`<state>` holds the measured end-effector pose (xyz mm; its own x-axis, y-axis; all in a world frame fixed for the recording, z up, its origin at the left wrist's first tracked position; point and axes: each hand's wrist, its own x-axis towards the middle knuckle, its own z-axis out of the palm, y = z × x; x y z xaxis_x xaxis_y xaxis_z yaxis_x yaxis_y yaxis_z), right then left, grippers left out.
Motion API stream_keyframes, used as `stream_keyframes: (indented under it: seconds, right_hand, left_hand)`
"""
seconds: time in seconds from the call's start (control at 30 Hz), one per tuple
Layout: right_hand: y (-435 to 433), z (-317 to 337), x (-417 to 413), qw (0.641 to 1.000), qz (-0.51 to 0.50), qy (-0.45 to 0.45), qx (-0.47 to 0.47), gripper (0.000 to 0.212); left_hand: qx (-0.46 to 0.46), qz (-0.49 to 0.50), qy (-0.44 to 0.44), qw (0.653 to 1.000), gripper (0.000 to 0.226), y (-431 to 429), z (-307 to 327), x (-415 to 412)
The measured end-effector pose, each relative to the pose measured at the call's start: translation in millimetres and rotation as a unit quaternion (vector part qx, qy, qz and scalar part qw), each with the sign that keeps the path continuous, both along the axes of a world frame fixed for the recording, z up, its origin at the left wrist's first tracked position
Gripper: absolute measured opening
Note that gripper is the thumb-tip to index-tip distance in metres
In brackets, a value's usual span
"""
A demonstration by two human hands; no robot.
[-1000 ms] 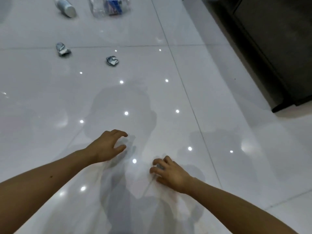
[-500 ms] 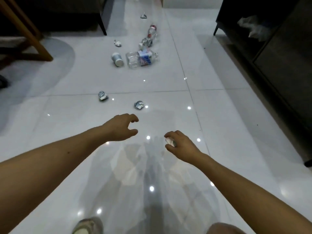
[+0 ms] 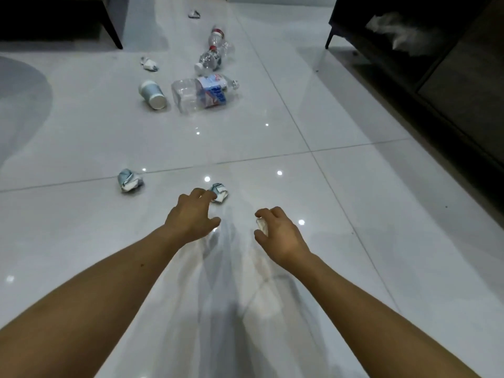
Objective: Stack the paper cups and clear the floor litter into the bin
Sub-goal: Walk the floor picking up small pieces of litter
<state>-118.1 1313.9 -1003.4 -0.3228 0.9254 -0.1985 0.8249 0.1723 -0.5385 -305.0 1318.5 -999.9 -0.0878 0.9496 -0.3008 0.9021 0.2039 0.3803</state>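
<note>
Fingers [image 3: 270,213] of right hand [image 3: 282,237] around crumpled white paper wad [image 3: 262,225]

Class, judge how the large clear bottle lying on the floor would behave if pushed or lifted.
The large clear bottle looks empty, so probably light. Lying on its side on glossy tiles, it would likely roll or slide when pushed. Its thin wall may dent if squeezed.

1. Single head-worn camera, looking forward and steeply down along the tiled floor [image 3: 354,203].
2. Wide-angle and close: left hand [image 3: 191,218] and right hand [image 3: 282,237] sit mid-frame, dark cabinet [image 3: 450,105] along the right edge.
</note>
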Motion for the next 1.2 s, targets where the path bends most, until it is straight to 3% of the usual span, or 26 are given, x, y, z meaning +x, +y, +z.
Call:
stream_keyframes:
  seconds: [0.37,0.57,0.77,0.97,1.2]
  right_hand:
    - [35,-15,-6,0.997,-0.05,0.056,-0.015,0.04]
    - [40,-26,1,0.997,-0.007,0.074,-0.033,0.038]
    - [32,-24,7,0.994,-0.009,0.092,-0.05,0.037]
    - [13,-12,-1,0.993,-0.015,0.099,-0.057,0.035]
    - [-26,10,-28,0.991,0.052,0.102,-0.065,0.035]
  left_hand:
    - [0.027,0.021,-0.009,0.999,0.063,43,-41,1]
    - [-0.091,-0.061,0.011,0.994,0.068,53,-75,12]
    - [0.032,-0.028,0.015,0.999,0.015,22,-82,16]
    - [0.075,0.025,-0.134,0.988,0.022,-2,-59,-4]
    - [0.108,0.096,-0.116,0.983,0.018,-78,-12,-31]
